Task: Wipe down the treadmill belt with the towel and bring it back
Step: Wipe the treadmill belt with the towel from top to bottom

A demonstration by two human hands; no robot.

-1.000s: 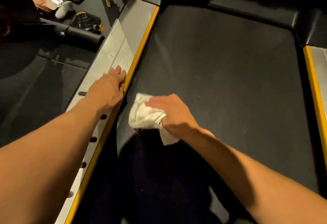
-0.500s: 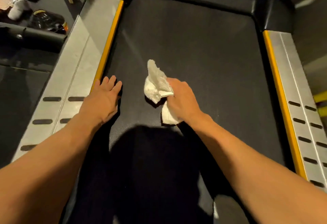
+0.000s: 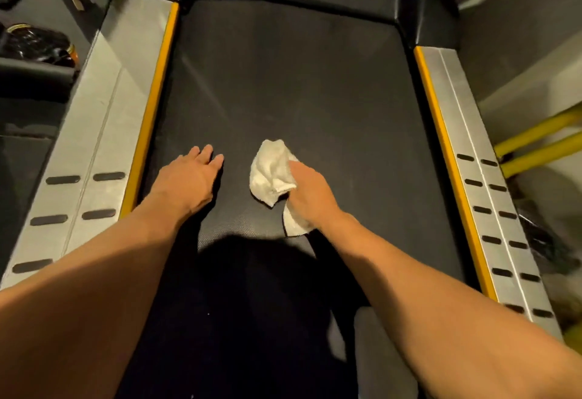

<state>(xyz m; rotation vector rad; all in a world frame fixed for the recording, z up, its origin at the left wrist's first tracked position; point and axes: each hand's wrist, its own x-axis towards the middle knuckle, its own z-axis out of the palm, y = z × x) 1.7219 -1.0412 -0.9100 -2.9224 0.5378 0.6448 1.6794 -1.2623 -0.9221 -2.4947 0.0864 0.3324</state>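
We are looking down on the black treadmill belt, which is lying between the left side rail and the right side rail, both silver and edged in yellow. Directly on the belt, near its middle, a crumpled white towel is sitting, and the right grip is holding it against the surface. Just beside it, apart from the cloth, the left grip is resting flat with fingers straight. A dark shadow is covering the near end, possibly hiding more.
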